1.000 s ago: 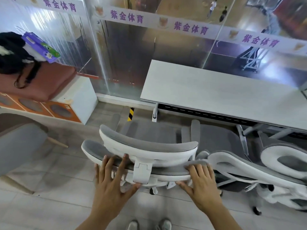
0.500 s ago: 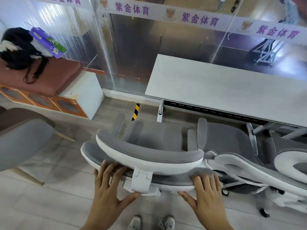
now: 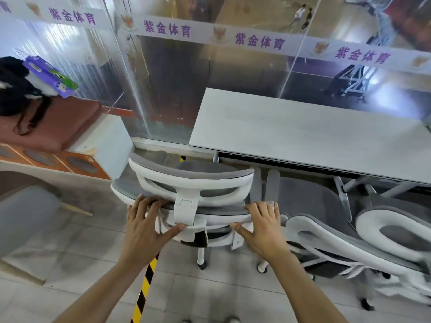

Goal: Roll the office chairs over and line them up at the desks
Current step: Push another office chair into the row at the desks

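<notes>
I see the worktop [image 3: 303, 136], long and pale grey, standing against the glass wall [image 3: 175, 89]; I take it as my landmark. A white band with purple characters runs across the glass above it.

To the left of the worktop there is a low bench [image 3: 70, 127] with a brown-red cushion and a white end. On it lie a black bundle and a purple box [image 3: 50, 76]. Nearer to me on that side is a grey armchair [image 3: 25, 213], only partly in view.

At the near left corner of the worktop stands the chair [image 3: 191, 183], white frame with grey mesh, its back turned to me and its seat pointing toward the worktop edge. Its headrest is above the backrest, joined by a white bracket. Two castors show below it on the tiled floor [image 3: 70, 276].

Just right of this chair, along the same worktop edge, a second chair [image 3: 310, 206] of the same kind is pushed in, and a third chair [image 3: 394, 231] is beyond it. The armrests of the first two are close together.

My left hand [image 3: 147, 229] grips the top rim of the backrest left of the bracket, fingers over the rim and thumb stretched toward the bracket. My right hand [image 3: 263, 229] grips the rim on the right in the same manner.

A yellow-black tape [image 3: 144, 287] runs on the floor below my left forearm.
</notes>
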Available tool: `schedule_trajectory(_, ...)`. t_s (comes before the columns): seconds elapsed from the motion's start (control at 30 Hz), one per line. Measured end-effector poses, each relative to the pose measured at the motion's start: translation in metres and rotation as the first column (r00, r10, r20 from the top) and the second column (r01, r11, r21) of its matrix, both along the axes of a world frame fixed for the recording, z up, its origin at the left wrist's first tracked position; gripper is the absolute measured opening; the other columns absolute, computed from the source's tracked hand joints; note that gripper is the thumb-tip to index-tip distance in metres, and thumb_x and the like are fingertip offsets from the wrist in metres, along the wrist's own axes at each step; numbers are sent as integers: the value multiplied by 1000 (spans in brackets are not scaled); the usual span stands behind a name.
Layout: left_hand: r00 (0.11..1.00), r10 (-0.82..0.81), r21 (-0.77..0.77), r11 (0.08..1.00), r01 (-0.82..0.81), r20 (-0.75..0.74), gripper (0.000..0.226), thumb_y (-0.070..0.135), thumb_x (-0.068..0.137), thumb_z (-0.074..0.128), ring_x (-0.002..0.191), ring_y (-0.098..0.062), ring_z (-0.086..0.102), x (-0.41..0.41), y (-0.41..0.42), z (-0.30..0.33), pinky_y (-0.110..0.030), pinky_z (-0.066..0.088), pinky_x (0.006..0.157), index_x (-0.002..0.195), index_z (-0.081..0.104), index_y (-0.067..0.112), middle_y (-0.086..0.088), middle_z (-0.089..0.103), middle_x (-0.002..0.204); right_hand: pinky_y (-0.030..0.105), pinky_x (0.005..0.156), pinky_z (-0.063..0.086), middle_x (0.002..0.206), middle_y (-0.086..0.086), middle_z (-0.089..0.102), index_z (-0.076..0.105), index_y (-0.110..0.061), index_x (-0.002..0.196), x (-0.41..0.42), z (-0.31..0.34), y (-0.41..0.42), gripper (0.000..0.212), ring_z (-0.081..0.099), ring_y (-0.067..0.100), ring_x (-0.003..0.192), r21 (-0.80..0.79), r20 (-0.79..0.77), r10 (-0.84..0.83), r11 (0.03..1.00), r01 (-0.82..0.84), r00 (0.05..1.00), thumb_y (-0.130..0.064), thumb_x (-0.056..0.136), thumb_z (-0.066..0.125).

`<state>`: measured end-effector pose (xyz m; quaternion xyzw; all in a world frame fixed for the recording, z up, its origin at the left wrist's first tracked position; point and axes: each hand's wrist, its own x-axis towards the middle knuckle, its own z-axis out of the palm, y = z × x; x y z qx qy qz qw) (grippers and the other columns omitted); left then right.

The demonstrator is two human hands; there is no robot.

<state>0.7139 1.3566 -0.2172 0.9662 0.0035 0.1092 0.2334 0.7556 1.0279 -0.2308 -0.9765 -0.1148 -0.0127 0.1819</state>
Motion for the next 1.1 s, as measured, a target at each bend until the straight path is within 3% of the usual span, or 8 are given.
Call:
schedule_trajectory(0.27,1000,12,28,1000,-12,-3,82,81,75,57,146,-30,28,-5,-3,-2,-56,27,117,128,58,18,-4,51,139,53,123,13,114,-16,47,51,-32,119,-3,3,-1,64,43,11,119,37,27,-18,999,17,999,-84,86,38)
schedule_trajectory(0.47,999,35,35,999,-35,2,83,77,78,51,149,-33,22,-7,-11,2,-57,25,118,129,55,13,-9,47,144,48,124,13,125,-13,49,49,-31,127,-1,15,1,67,39,12,128,-37,-10,-20,999,19,1000,-83,86,38)
schedule_trajectory(0.63,996,69,-95,993,-63,52,71,60,85,50,147,-33,23,-22,-38,4,-58,27,115,137,49,12,-14,38,150,41,122,21,139,-10,49,46,-30,136,-19,21,-21,49,41,16,136,32,70,-109,994,107,992,-52,93,53)
schedule_trajectory(0.77,954,222,-248,954,-169,202,60,40,84,55,128,-39,41,-46,-90,26,-43,32,107,131,50,4,-19,46,139,44,115,34,133,-1,55,50,-21,135,-38,30,-85,47,46,20,127,50,209,-246,969,241,946,-28,91,63)
schedule_trajectory(0.83,932,163,-199,975,-101,323,50,32,87,57,120,-38,47,-57,-126,33,-32,30,107,124,56,0,-21,53,129,45,109,39,128,2,58,54,-17,133,-48,35,-126,50,46,22,122,-2,288,-272,959,285,918,-20,85,69)
schedule_trajectory(0.9,920,-3,-80,996,37,393,39,26,89,57,114,-37,53,-60,-171,34,-35,35,105,118,61,0,-19,57,124,44,102,42,122,4,61,58,-15,130,-55,37,-169,50,52,27,115,-79,288,-292,942,326,912,-20,82,72)
schedule_trajectory(1.0,924,-278,128,959,252,262,40,27,92,51,116,-37,55,-40,-243,22,-45,41,99,126,59,8,-13,55,133,42,88,50,107,1,68,64,-20,114,-57,27,-227,35,63,27,100,-159,141,-315,928,336,938,-46,91,60)
schedule_trajectory(1.1,953,-291,300,919,256,78,55,32,90,47,129,-36,48,3,-287,4,-50,35,111,142,45,13,-13,49,142,35,86,51,103,-7,66,63,-25,107,-65,6,-266,40,62,20,97,-195,125,-154,965,176,980,-58,94,46)
